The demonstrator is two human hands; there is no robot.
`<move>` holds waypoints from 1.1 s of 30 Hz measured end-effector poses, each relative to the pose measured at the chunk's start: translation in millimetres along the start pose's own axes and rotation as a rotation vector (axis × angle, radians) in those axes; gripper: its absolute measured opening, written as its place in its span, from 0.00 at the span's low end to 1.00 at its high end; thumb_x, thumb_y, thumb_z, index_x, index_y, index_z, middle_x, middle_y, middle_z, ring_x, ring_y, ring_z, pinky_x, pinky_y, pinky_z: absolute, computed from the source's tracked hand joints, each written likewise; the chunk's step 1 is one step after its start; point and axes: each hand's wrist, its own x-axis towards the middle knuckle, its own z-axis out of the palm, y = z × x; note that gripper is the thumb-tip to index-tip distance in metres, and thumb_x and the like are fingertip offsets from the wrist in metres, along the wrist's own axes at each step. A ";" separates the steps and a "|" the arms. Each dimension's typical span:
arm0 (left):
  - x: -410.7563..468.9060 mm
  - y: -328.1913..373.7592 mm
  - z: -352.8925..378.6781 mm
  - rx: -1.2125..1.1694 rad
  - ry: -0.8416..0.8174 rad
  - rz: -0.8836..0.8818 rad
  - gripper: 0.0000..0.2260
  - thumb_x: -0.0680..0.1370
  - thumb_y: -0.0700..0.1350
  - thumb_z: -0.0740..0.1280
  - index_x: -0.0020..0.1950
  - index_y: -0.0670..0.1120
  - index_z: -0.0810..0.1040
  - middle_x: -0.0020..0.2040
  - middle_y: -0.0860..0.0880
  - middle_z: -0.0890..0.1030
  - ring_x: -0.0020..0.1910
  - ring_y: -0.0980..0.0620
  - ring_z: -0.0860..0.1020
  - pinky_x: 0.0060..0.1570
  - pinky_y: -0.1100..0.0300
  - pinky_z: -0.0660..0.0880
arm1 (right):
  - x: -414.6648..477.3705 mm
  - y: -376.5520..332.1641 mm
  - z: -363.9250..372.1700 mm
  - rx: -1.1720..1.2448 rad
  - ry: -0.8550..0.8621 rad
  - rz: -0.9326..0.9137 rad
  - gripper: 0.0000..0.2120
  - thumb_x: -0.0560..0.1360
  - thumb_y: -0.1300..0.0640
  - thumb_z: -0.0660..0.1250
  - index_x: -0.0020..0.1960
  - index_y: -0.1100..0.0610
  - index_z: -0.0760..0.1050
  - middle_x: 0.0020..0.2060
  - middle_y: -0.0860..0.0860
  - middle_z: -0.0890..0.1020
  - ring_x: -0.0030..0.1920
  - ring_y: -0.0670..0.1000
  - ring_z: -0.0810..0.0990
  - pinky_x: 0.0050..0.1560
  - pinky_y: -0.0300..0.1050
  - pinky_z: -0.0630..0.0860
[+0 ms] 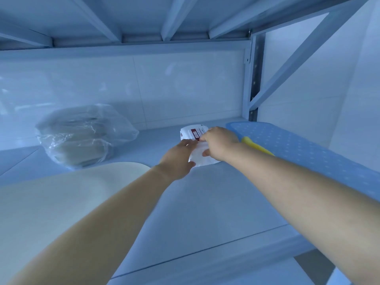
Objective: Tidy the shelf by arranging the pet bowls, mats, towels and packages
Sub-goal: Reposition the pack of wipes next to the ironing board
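Note:
A white package [192,133] with a red label lies at the middle back of the shelf board [205,202]. My left hand [178,159] grips its near left edge. My right hand [219,144] holds its right side, thumb on the near white part and fingers curled over the top. A cream mat [51,202] lies flat at the left front. A blue dotted mat [308,149] lies along the right side, with a yellow object [257,148] partly hidden behind my right wrist.
A clear plastic bag [82,134] holding folded beige items sits at the back left. White wall tiles [144,83] close the back. A shelf post with a diagonal brace [254,79] stands at the right rear; the upper shelf's beams run overhead.

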 end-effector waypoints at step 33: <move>46.1 -35.0 16.8 -0.017 0.165 -0.041 0.22 0.77 0.47 0.63 0.70 0.45 0.65 0.69 0.49 0.67 0.61 0.47 0.73 0.57 0.53 0.72 | 46.4 9.0 51.4 0.215 0.213 0.106 0.16 0.75 0.62 0.64 0.63 0.60 0.73 0.60 0.58 0.74 0.59 0.59 0.75 0.55 0.48 0.74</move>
